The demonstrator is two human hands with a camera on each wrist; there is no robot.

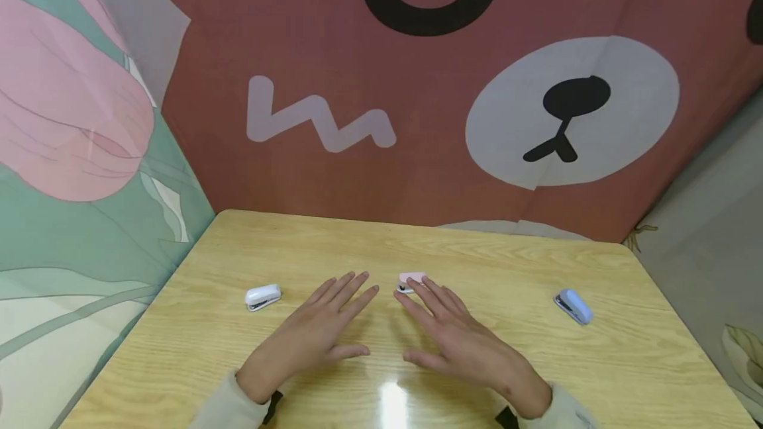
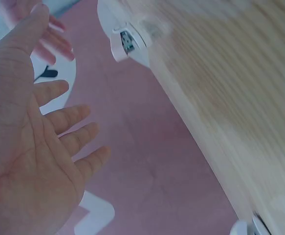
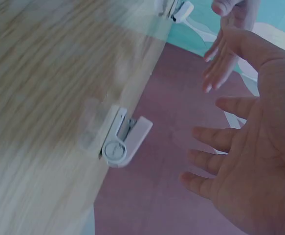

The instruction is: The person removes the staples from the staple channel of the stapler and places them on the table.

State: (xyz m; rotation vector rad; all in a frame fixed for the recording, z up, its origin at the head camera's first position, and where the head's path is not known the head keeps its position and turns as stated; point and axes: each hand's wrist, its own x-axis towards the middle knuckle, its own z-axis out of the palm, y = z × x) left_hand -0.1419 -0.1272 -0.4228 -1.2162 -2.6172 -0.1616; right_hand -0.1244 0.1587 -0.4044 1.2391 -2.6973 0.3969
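My left hand (image 1: 312, 330) hovers over the table with its fingers spread and straight, holding nothing. To its left lies a white mini stapler (image 1: 263, 296). My right hand (image 1: 461, 336) is held the same way, palm down and bare of any object. Its fingertips overlap a pink mini stapler (image 1: 411, 281) in the head view, partly hiding it. In the right wrist view the pink stapler (image 3: 132, 142) shows side-on, apart from the fingers. A blue mini stapler (image 1: 573, 306) sits off to the right of my right hand.
The wooden table (image 1: 507, 263) carries the three staplers in a loose row. Behind it hangs a reddish-brown cloth (image 1: 310, 177) with a cartoon print, and a floral cloth (image 1: 77, 230) hangs on the left. A bright reflection shines near the front of the tabletop.
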